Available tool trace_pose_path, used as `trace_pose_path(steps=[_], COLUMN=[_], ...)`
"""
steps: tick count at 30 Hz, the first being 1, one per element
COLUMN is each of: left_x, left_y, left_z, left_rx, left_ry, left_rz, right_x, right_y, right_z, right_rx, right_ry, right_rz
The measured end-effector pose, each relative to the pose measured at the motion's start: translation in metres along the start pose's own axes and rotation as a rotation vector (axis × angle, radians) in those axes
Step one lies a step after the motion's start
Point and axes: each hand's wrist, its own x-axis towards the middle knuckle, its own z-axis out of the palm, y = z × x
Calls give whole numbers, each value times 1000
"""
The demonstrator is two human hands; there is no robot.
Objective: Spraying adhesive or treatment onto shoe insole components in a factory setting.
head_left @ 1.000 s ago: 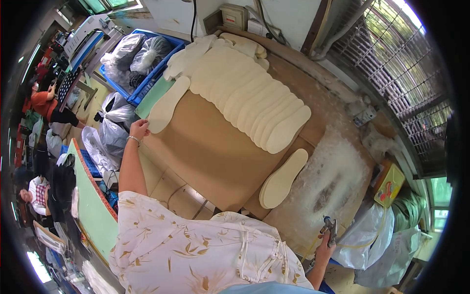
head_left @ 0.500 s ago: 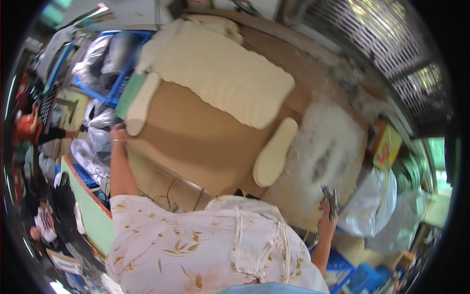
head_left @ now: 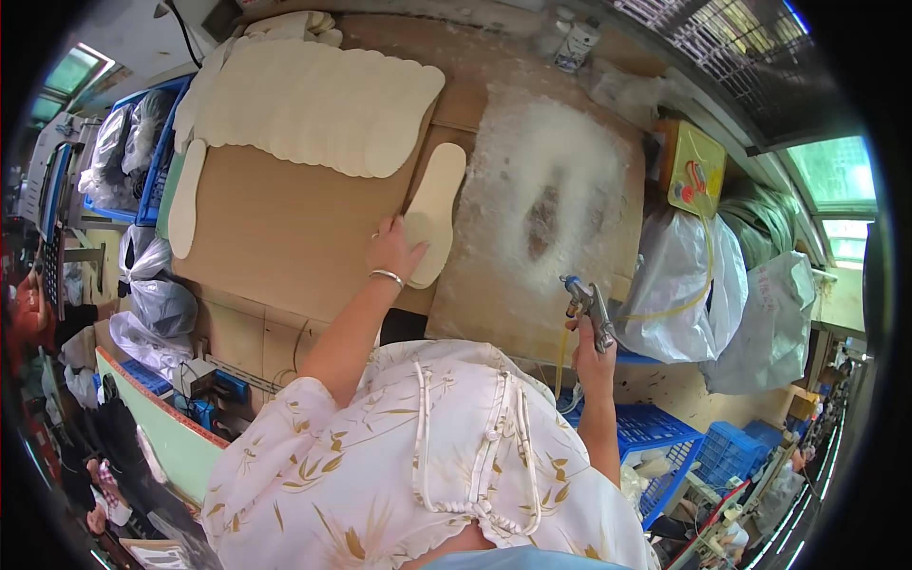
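Observation:
My left hand (head_left: 393,251) is at the near left edge of a cream insole (head_left: 441,197), its thumb over the top and its fingers at the side, partly hidden. This insole lies between the brown cardboard (head_left: 294,204) and a white-crusted board (head_left: 494,275). My right hand (head_left: 593,355) is wrapped around a metal spray gun (head_left: 591,309) with a blue front end, held over the board's near right edge. Another single insole (head_left: 188,199) lies at the cardboard's left side. Along the far side, many overlapping insoles (head_left: 313,100) form a long row.
Yellow hose (head_left: 709,261) runs from a yellow container (head_left: 698,166) on the right, beside white plastic bags (head_left: 684,285). A spray can (head_left: 577,46) stands at the back. At left is a blue crate (head_left: 157,190) of bagged things; a blue basket (head_left: 655,442) sits low right.
My left hand has gone from the left insole to the right one. The spray gun in my right hand has come up toward the board. The whole view has shifted.

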Motion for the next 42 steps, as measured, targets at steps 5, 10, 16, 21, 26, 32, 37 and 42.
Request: trace_pose_path(steps=[5, 10, 16, 21, 26, 32, 37, 42], left_x=[-2, 16, 0, 2, 34, 55, 30, -3], left_y=[21, -12, 58, 132, 171, 144, 167, 155], left_z=[18, 44, -10, 13, 83, 126, 102, 112], left_rx=[203, -91, -672, -866, -1018, -760, -637, -810], left_ry=[-63, 71, -77, -187, -469, -546, -539, -707], left_rz=[-105, -221, -288, -191, -375, -430, -452, -577], right_x=[-16, -11, -14, -23, -33, -42, -35, -1], right_y=[25, 52, 61, 63, 52, 43, 32, -12], right_z=[-39, -65, -93, -102, -102, -93, -79, -49], right_rx=[82, 93, 180, 181, 177, 203, 209, 150], right_ry=[19, 53, 27, 55, 76, 149, 114, 91], right_rz=[-6, -72, 3, -5, 47, 60, -8, -194])
